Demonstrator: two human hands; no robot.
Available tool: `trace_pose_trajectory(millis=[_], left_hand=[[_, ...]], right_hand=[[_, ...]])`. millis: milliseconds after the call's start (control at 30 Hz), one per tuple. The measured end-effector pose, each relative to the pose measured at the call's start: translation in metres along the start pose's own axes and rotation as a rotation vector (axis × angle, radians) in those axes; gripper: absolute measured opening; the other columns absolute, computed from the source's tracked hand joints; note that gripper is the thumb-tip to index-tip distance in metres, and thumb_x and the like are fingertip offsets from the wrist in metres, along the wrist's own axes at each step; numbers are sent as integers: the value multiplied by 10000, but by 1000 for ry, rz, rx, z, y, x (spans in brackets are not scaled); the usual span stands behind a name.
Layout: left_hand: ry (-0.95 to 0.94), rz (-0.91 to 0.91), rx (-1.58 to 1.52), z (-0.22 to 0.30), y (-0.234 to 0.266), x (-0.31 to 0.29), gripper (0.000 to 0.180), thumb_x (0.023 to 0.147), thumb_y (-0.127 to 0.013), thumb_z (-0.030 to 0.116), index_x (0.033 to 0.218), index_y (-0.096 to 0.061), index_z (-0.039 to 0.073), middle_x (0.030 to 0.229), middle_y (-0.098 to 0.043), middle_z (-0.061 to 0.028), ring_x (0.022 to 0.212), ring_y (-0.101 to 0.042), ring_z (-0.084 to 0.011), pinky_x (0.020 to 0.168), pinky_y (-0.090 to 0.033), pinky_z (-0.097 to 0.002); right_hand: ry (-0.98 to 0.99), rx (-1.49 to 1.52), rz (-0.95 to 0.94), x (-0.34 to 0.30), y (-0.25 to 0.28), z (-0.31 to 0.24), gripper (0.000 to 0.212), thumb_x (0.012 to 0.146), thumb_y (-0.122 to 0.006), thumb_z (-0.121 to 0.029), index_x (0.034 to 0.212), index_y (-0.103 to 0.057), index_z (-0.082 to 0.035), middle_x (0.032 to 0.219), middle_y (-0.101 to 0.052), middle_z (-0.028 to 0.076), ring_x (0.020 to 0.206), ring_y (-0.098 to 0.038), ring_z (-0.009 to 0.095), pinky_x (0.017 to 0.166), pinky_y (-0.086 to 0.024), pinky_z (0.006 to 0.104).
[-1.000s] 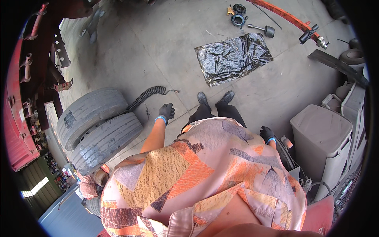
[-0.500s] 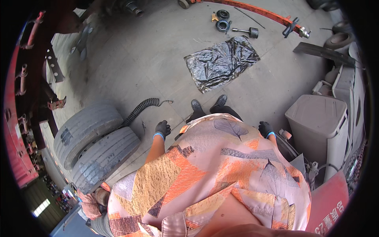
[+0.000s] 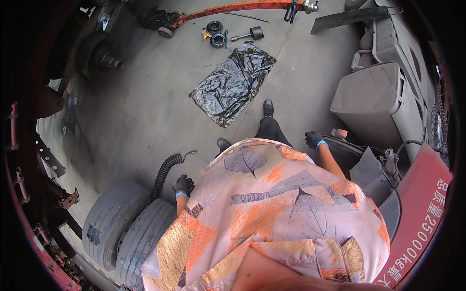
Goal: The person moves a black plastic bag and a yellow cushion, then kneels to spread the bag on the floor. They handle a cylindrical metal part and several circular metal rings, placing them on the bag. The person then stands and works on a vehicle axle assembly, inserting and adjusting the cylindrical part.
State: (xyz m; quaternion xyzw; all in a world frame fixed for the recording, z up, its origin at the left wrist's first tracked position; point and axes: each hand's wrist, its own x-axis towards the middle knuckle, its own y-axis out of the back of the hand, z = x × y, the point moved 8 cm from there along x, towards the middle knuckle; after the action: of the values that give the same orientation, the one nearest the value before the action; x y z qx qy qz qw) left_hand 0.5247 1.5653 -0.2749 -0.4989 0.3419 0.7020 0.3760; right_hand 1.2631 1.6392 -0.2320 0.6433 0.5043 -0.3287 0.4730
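Observation:
My left hand [image 3: 184,185], in a black glove with a blue wristband, hangs at my side near the coiled black air hose [image 3: 167,169]. Its fingers are curled in, and nothing shows in them. On the other side, my right hand [image 3: 313,139], gloved the same way, hangs with fingers curled and no object visible in it. It is nearest to a dark curved part with an orange-topped lamp [image 3: 340,133], apart from it. Ahead of my feet a crumpled black plastic sheet [image 3: 234,85] lies flat on the concrete floor.
Two large tyres [image 3: 116,218] stand at my left. Beyond the sheet lie ring-shaped bearings [image 3: 218,40], a socket tool [image 3: 256,33] and an orange jack handle [image 3: 233,7]. A grey lidded box [image 3: 369,89] and a red panel [image 3: 422,203] are at my right.
I have stepped forward and turned right; one foot is now ahead of the other. The tyres and hose sit lower in view, and the sheet has shifted left. Both hands still hang.

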Motion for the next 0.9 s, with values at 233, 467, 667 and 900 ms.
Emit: trace_pose_trajectory(millis=[233,467,667,900], left_hand=[[58,-24,-165,-40,-65,3,201,869,-491,243,1026,-487,118,701,-481,-90,579,-490,-252,511,-408,-381],[104,-163,-435,-74,-185,-27,158,869,-519,237,977,-492,126,671,-468,-75,519,-444,-231,450,-346,-377],[71,66,-278,-25,-263,-85,115,844,-543,167,948,-497,149,578,-400,-45,420,-345,-167,375,-253,-307],[94,-16,-105,-27,-269,31,116,857,-515,202,919,-479,112,666,-491,-74,501,-444,-191,414,-349,-334]], right_hand=[[90,-212,124,23,64,-123,243,859,-551,-320,947,-593,-97,738,-560,21,587,-506,158,517,-419,334],[216,-385,106,69,130,-257,296,841,-534,-330,917,-618,-56,691,-562,43,549,-485,146,505,-424,311],[174,-446,43,94,147,-313,332,871,-558,-357,1051,-610,-83,882,-605,23,737,-547,142,607,-458,296],[221,-607,63,149,126,-343,334,870,-553,-370,1017,-623,-79,814,-587,2,690,-539,124,591,-453,286]])
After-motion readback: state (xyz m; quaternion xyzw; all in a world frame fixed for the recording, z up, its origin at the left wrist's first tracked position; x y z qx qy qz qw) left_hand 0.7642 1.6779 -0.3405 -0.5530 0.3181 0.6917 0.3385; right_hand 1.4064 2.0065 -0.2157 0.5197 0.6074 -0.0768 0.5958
